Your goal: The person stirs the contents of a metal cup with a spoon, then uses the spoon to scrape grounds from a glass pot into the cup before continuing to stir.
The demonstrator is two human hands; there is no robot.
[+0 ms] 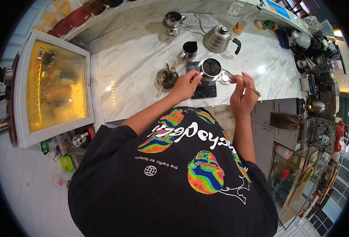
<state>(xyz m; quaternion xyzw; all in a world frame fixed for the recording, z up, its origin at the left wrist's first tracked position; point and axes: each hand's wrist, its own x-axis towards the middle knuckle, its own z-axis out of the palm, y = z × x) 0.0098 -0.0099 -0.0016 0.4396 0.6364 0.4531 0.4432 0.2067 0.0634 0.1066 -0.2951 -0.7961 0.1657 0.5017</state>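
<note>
My left hand [187,84] pinches the handle of a metal cup [209,74] filled with dark coffee grounds. The cup is over a black scale [203,91]. In my right hand [243,91] is a metal spoon [256,91], its far end reaching toward the cup's right side. A small round metal piece [224,77] lies just right of the cup. Left of my left hand stands a glass jar [167,79] of brown grounds with a spoon in it. Behind the scale is a small steel pitcher [190,49].
A gooseneck kettle [217,39] stands at the back of the marble counter [131,55], with a stacked metal dripper [172,24] to its left. A glass-fronted fridge [58,89] is at the left. Cups and equipment [315,61] crowd the right side.
</note>
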